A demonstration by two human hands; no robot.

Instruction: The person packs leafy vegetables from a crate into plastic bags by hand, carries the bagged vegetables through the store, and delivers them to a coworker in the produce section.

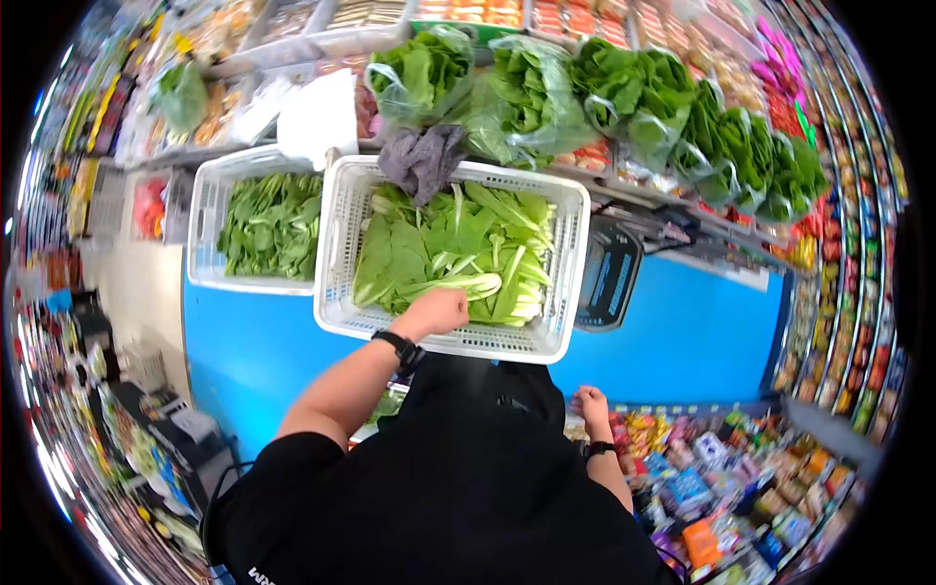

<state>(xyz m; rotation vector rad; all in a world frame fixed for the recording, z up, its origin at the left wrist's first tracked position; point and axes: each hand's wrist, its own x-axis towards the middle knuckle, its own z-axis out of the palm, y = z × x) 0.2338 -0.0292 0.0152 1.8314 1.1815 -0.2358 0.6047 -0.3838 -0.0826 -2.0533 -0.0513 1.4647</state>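
Observation:
A white basket (453,341) full of leafy greens (419,249) with pale stalks stands in front of my body. Over its near edge is my left hand (439,310), fingers curled beside a pale green stalk; whether it grips anything is hidden. My right hand (591,402) hangs low beside my body on the right, away from the basket, its fingers curled, and what it may hold is too small to tell. A dark crumpled cloth or bag (421,161) lies over the basket's far rim.
Left of it stands a second white basket (258,285) of greens. Bagged leafy vegetables (531,93) line the shelf ahead. A dark scale (609,278) is on the right, over the blue surface (682,336). Packaged goods (692,487) lie at lower right.

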